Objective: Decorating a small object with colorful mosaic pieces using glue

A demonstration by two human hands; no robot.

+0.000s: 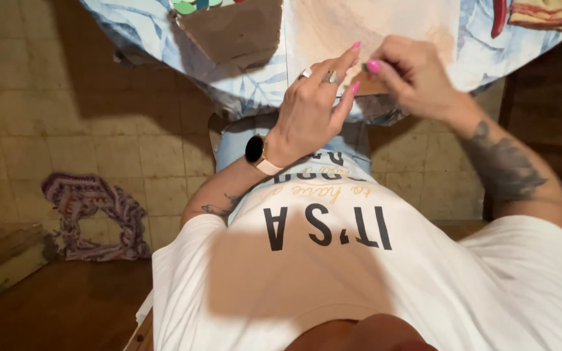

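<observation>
a small flat brown piece (pixel 367 84), card or thin wood by the look of it, sits at the near edge of the worktop (pixel 151 29), pinched between both of the person's hands. the left hand (pixel 313 107), with rings and a watch on the wrist, lays its fingers (pixel 349 55) long and nearly straight against the piece's left side, steadying it more than gripping. the right hand (pixel 411 75) curls in from the other side, thumb and forefinger closed narrow on the top edge; what exactly they nip there is too small to tell.

i'd judge this to be fine fiddling work in mid-step: picking or peeling at an edge, or lining it up. it seems to call for a steady left hand and a small, careful pull with the right.

the worktop wears a pale blue leaf-print cloth. further back lies a larger brown sheet (pixel 239 32) with green shapes (pixel 190 6) at its corner, and a red strip (pixel 499 16) off to the right. no box, bowl or tray shows, so nothing can be said of contents. a crocheted rug (pixel 92 208) lies on the tiled floor.
</observation>
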